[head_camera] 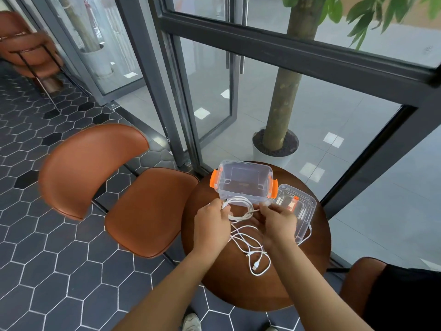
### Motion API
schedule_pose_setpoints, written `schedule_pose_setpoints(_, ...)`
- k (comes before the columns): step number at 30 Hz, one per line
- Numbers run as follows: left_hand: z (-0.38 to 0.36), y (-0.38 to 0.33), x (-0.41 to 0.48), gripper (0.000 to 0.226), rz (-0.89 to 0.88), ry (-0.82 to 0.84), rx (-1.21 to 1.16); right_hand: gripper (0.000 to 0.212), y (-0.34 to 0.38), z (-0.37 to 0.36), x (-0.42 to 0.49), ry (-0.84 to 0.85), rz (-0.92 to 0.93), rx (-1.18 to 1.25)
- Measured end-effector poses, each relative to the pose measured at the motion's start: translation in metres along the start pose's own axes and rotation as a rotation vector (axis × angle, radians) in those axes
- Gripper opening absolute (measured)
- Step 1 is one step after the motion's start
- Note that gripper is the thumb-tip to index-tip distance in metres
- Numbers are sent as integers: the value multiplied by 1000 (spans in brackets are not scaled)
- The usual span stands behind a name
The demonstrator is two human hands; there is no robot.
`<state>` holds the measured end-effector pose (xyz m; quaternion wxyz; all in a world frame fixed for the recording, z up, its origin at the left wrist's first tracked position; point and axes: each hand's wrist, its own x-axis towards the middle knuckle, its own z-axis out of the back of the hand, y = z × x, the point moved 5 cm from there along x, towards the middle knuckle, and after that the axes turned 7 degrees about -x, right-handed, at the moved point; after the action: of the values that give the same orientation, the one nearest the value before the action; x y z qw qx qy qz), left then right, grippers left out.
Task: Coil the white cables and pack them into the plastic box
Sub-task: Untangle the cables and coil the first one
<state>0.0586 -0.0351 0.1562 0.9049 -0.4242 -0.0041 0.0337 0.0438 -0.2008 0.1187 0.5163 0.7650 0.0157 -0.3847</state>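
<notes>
A coil of white cable (pixel 239 206) is stretched between both hands just in front of the clear plastic box (pixel 243 181) with orange clips. My left hand (pixel 210 223) pinches the coil's left side, and my right hand (pixel 279 220) grips its right side. More loose white cable (pixel 253 249) trails on the round wooden table (pixel 214 271) below my hands, ending in a USB plug (pixel 255 266). The box stands open and holds nothing. Its clear lid (pixel 298 209) lies to the right, partly under my right hand.
A brown leather chair (pixel 114 187) stands left of the table, another chair (pixel 362 283) at the lower right. Glass doors with dark frames and a potted tree (pixel 276 144) are behind the table. My shoes show on the hexagon-tiled floor below.
</notes>
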Motion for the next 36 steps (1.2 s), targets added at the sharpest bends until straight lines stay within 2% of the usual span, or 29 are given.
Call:
schedule_pose_setpoints(3,-2,6,1,22,49,99,-229,6,-4,-4,17,160,-117,-139)
schedule_pose_setpoints(6,-3,7,2,17,114,237,-381,21,-9,-4,23,345,-153,-227)
schedule_pose_setpoints(10,0,6,6,23,140,304,-351,22,-17,-4,14,582,-178,-301)
schedule_pose_setpoints(13,2,7,7,23,140,323,-268,24,-21,-7,6,734,-206,-201)
schedule_pose_setpoints(15,1,13,8,24,130,336,-188,22,-23,-9,2,774,-221,-133)
schedule_pose_setpoints(20,1,17,6,24,16,270,94,22,-35,-18,-8,650,-242,8)
schedule_pose_setpoints(23,0,8,-1,16,-106,253,383,14,-43,-19,-16,595,-209,30)
schedule_pose_setpoints(24,-1,4,-3,14,-135,250,450,17,-44,-18,-18,588,-182,21)
schedule_pose_setpoints(27,-4,0,-9,34,-169,286,595,29,-40,-17,-20,551,-26,-103)
schedule_pose_setpoints(29,-5,0,-11,40,-181,307,641,35,-34,-15,-19,503,92,-204)
schedule_pose_setpoints(34,-9,2,-11,61,-279,395,698,24,-31,-17,-15,320,221,-226)
schedule_pose_setpoints(36,-9,1,-14,65,-303,436,611,21,-28,-17,-15,259,276,-285)
